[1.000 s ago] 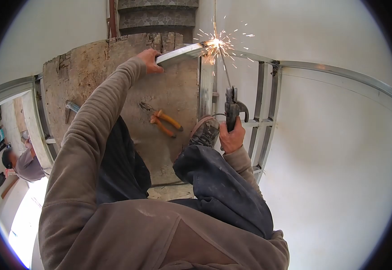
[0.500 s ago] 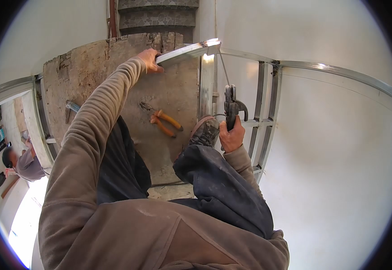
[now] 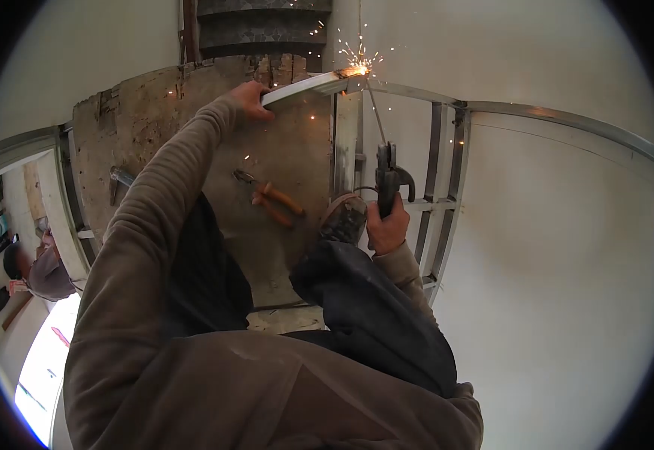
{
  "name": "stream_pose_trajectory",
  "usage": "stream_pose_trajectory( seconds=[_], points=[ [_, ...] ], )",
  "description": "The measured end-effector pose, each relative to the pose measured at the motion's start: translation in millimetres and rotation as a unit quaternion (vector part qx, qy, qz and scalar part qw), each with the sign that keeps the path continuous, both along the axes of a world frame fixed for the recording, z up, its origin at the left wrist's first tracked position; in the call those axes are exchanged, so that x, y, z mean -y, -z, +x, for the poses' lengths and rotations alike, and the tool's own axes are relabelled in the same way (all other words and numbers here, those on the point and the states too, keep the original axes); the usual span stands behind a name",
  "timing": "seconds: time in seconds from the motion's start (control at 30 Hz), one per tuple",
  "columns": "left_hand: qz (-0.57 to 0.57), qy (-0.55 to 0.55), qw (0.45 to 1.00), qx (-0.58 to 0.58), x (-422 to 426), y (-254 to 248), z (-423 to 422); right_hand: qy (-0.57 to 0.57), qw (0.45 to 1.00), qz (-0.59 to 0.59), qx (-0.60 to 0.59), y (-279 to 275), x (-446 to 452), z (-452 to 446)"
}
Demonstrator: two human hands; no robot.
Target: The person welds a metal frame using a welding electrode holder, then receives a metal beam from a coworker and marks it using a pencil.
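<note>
My right hand (image 3: pixel 388 225) is closed round the handle of a black welding electrode holder (image 3: pixel 388 178). From its jaws a thin welding rod (image 3: pixel 375 112) rises to the far end of a metal bar (image 3: pixel 304 88). Bright sparks (image 3: pixel 360 69) fly off where the rod tip meets the bar, near a corner of the metal frame (image 3: pixel 417 93). My left hand (image 3: pixel 249 100) grips the bar's near end. Pliers with orange handles (image 3: pixel 278 201) lie on the worn wooden board (image 3: pixel 214 157) below.
A hammer (image 3: pixel 120 178) lies on the board at the left, partly behind my left sleeve. Stone steps (image 3: pixel 263 30) are beyond the board. My shoe (image 3: pixel 344 217) rests beside the frame. White wall fills the right. Another person (image 3: pixel 45 270) is at the far left.
Sparks now burst from the rod tip at the bar's end, and the picture has darkened. Both hands have stayed nearly in place.
</note>
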State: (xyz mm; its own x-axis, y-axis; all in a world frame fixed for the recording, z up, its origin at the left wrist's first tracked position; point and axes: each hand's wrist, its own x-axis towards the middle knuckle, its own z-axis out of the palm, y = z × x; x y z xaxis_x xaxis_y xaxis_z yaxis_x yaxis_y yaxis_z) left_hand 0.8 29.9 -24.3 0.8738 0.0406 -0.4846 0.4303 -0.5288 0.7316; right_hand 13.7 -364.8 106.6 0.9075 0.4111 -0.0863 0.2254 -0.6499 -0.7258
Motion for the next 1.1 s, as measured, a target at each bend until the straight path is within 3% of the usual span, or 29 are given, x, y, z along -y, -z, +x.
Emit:
stream_pose_trajectory(
  seconds=[0.13, 0.23, 0.27, 0.33, 0.4, 0.47, 0.53, 0.93, 1.1],
  points=[
    [0.011, -0.009, 1.000, 0.010, 0.9, -0.9, -1.1, 0.008, 0.999, -0.022, -0.028, -4.6, -1.6, -0.2],
    [0.032, 0.001, 0.999, -0.011, 2.6, -10.3, 1.7, 0.006, 0.998, -0.053, -0.031, -2.1, 0.9, 0.6],
    [0.065, -0.002, 0.994, -0.089, 3.8, -14.2, 6.7, 0.004, 0.998, -0.062, -0.029, -0.1, 2.3, 0.3],
    [0.055, 0.000, 0.996, -0.066, 6.1, -25.5, 4.1, -0.002, 0.997, -0.072, -0.021, 2.6, 4.6, 0.2],
    [0.108, -0.057, 0.989, -0.084, 14.4, -15.4, 2.8, -0.031, 0.998, -0.046, 0.005, 1.8, 7.5, -0.9],
    [0.014, 0.018, 0.999, -0.035, -0.7, -13.6, 3.6, 0.015, 1.000, -0.004, -0.025, -0.7, 2.0, -2.8],
    [-0.002, 0.010, 1.000, 0.000, -2.0, -5.6, 1.6, 0.007, 1.000, -0.004, -0.015, -2.0, 0.9, -1.4],
    [0.012, -0.003, 0.999, 0.036, -0.6, 5.3, -1.9, 0.003, 1.000, -0.007, -0.004, -1.8, -2.9, 0.5],
    [0.046, 0.007, 0.998, -0.041, 0.6, -4.6, 3.9, 0.011, 0.994, -0.092, -0.060, -5.3, 0.8, 0.5]
  ],
)
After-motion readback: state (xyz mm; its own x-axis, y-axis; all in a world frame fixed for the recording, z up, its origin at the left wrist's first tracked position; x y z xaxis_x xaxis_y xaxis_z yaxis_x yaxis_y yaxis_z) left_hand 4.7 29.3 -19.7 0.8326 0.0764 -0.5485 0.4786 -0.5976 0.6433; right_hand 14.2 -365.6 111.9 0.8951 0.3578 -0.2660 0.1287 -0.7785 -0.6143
